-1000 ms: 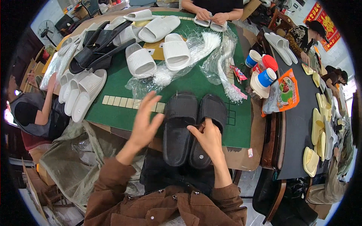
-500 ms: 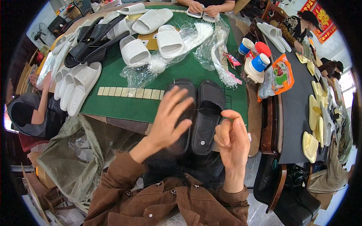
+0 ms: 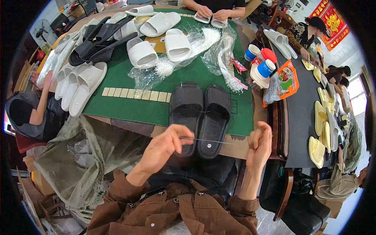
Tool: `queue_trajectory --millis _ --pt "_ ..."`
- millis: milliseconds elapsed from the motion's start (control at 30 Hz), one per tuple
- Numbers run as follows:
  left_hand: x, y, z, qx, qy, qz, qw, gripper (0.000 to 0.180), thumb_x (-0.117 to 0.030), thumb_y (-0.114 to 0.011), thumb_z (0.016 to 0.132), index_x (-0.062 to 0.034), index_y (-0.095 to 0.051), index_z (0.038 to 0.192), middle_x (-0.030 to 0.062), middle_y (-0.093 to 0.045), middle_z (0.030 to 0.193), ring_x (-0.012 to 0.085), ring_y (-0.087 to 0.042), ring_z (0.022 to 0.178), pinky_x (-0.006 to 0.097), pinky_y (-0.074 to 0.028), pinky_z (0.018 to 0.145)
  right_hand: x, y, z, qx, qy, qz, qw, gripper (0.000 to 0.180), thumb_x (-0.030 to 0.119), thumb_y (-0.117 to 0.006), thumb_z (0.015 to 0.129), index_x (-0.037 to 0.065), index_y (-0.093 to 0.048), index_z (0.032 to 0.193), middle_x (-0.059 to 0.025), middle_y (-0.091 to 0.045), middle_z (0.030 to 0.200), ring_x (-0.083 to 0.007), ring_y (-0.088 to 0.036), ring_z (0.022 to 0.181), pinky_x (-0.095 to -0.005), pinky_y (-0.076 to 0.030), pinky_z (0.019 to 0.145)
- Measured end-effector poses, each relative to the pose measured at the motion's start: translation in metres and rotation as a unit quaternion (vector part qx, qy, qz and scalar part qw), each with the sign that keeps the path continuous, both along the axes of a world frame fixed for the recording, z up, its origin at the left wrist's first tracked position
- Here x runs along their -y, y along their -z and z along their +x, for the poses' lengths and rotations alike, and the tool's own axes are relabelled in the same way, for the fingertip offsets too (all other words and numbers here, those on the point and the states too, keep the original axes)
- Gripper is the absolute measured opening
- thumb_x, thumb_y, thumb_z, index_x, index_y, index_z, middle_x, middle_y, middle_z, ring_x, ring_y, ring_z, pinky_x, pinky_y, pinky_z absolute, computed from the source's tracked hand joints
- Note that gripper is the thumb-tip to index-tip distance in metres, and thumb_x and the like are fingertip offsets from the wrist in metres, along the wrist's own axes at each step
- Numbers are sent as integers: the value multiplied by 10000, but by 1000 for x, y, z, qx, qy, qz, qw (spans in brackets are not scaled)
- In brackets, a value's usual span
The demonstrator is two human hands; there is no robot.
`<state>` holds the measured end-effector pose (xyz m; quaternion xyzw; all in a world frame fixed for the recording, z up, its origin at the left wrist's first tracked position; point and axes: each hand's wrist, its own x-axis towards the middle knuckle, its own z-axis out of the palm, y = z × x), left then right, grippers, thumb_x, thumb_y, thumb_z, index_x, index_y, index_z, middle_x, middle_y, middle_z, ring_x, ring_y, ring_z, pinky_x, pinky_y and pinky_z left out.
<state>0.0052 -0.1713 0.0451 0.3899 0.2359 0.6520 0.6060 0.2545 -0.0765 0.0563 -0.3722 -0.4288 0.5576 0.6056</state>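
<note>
A pair of black slippers (image 3: 217,105) lies side by side at the near edge of the green-topped table, toes away from me. A thin clear strand joins them near the straps. Just over the left slipper's heel, my left hand (image 3: 162,147) is closed, pinching a thin clear plastic strand (image 3: 211,141). That strand stretches rightward above the heels toward my right hand (image 3: 258,147), fading from sight before it. To the right of the slippers my right hand is raised with fingers curled; whatever is in them is too small to tell.
White slippers (image 3: 178,45) and black slippers (image 3: 88,51) crowd the table's far left. Bundles of white strands (image 3: 209,34) lie in clear plastic. Cups (image 3: 266,68) and an orange bag (image 3: 288,80) stand right. Another person's hands (image 3: 213,13) work opposite. Yellow slippers (image 3: 316,150) line the right-hand table.
My left hand has come down and closed on the strand, no longer spread over the slippers. My right hand has moved rightward, away from the right slipper.
</note>
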Motion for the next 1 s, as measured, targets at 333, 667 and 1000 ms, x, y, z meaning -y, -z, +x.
queue_trajectory --millis 333,667,1000 --pt "-5 8 -12 145 -12 -48 988 579 -497 -193 981 -23 -504 864 104 -549 878 287 -578 921 501 -450 904 13 25 4 125 -96 -152 976 218 59 -436 862 8 -526 1054 3 -486 768 -27 -288 564 -162 -225 518" --pt "-6 20 1 -276 -90 -120 949 272 -33 -472 933 20 -475 1201 99 -573 1094 119 -591 710 235 -479 663 12 36 17 246 -165 -65 953 454 188 -431 940 14 -406 1359 -91 -600 1104 -101 -525 864 -224 -397 811" --pt "-5 19 -11 -153 -35 -205 966 306 -98 -471 953 -1 -479 1243 124 -566 1171 141 -607 735 268 -503 689 0 2 33 500 -71 94 858 452 342 -344 1018 50 -441 1349 -78 -621 1111 -117 -579 812 -224 -458 750"
